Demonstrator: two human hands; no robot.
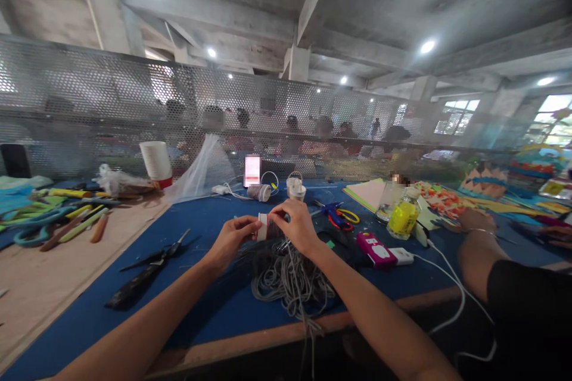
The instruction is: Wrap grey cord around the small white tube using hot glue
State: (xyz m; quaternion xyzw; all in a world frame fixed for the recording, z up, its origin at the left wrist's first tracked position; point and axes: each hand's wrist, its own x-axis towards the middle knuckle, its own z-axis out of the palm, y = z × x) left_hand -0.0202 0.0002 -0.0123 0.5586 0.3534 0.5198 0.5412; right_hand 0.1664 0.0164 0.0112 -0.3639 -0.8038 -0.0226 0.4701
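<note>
Over the near edge of the blue desk [241, 317] trails grey cord [292, 283]. Just beyond, the left hand [238, 232] pinches a cup [263, 228] by its rim; the right hand [298, 225] presses its fingers together beside it, on what I cannot tell. Fine work on the cup seems in hand, calling next for a steady left grip. Farther off, people [292, 125] blur behind mesh [129, 101].

Cord heap [286, 280] on table [232, 317]; bottle [403, 214] right, cup stack [156, 161] left, mesh screen [120, 101] behind
</note>
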